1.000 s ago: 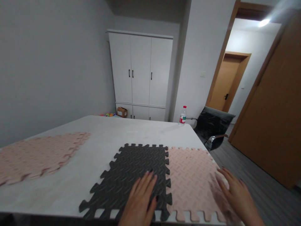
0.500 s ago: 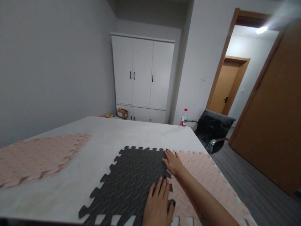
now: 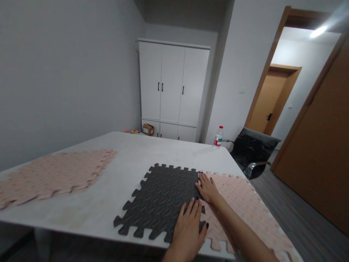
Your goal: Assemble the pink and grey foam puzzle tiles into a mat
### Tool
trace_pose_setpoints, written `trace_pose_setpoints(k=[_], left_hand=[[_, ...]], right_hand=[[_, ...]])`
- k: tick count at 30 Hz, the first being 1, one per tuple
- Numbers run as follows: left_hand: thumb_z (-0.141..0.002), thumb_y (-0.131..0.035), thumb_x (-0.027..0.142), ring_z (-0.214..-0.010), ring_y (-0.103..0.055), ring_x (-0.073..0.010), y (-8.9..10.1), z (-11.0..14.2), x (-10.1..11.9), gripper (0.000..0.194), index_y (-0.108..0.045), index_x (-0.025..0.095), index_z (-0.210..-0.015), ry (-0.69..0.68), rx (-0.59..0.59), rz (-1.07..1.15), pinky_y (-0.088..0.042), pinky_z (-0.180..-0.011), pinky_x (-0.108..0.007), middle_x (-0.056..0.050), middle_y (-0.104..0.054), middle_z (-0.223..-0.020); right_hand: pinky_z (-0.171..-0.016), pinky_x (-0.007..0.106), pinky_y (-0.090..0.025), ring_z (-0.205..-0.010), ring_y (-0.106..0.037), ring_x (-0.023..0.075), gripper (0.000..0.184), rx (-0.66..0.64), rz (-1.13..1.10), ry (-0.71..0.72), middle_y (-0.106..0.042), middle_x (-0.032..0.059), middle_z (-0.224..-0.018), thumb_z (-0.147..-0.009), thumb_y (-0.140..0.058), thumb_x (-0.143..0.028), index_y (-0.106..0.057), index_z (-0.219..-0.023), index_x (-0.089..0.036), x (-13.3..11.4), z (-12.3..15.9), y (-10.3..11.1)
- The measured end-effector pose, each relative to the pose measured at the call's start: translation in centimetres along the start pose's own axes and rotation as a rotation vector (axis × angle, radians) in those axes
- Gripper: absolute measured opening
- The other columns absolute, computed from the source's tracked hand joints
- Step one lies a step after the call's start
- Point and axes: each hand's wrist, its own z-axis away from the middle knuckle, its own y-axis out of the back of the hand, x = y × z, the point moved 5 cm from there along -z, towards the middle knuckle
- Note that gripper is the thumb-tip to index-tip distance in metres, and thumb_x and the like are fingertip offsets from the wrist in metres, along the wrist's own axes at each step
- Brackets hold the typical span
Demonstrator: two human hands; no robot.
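Observation:
A dark grey foam puzzle mat (image 3: 160, 198) lies on the white table (image 3: 114, 189), joined along its right edge to a pink foam mat (image 3: 245, 207). My left hand (image 3: 189, 227) lies flat with fingers spread on the near right part of the grey mat, at the seam. My right hand (image 3: 207, 188) presses flat on the seam farther back, fingers stretched over the interlocking teeth. Neither hand holds anything.
More pink foam mats (image 3: 54, 174) lie at the table's left. A water bottle (image 3: 217, 137) stands at the far right corner. A black chair (image 3: 253, 153) is beside the table, with a white wardrobe (image 3: 173, 89), a small cardboard box (image 3: 148, 129) and an open wooden door (image 3: 321, 145) beyond.
My right hand went from the pink mat's right edge to the seam between the mats. My left hand slid right towards the seam. The view shifted left and slightly back.

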Motion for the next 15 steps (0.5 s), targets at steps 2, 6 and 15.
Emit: trace_pose_setpoints(k=[2,6,15], left_hand=[[-0.088,-0.028,0.053,-0.137,-0.020,-0.0243,-0.2,0.0,0.3,0.061,-0.035,0.020,-0.139,0.006,0.024,-0.016,-0.015,-0.113,-0.050,-0.006,-0.031,-0.146],[-0.087,-0.030,0.050,-0.137,-0.019,-0.0260,0.1,1.0,1.0,0.062,-0.035,0.014,-0.138,0.017,0.024,-0.021,-0.013,-0.113,-0.050,-0.010,-0.031,-0.146],[-0.080,-0.045,0.040,-0.115,-0.052,-0.0136,14.9,7.0,-11.9,0.039,-0.056,0.030,-0.117,0.320,0.195,-0.192,-0.036,-0.098,-0.023,0.002,-0.057,-0.126]], right_hand=[[-0.109,0.043,-0.010,-0.137,-0.013,0.0203,0.068,0.010,0.007,0.002,-0.019,0.0092,-0.149,-0.090,-0.016,-0.053,-0.022,-0.143,-0.012,-0.3,0.2,0.0],[-0.108,0.048,-0.011,-0.137,-0.013,0.0223,0.061,0.072,0.013,-0.024,-0.024,0.0130,-0.148,-0.091,-0.018,-0.044,-0.025,-0.141,-0.009,-1.2,1.0,0.1],[-0.109,0.049,-0.006,-0.136,-0.017,0.0221,0.063,0.093,-0.126,-0.043,-0.025,0.0113,-0.147,-0.089,-0.027,-0.048,-0.029,-0.140,-0.012,-0.1,1.2,-0.6]])
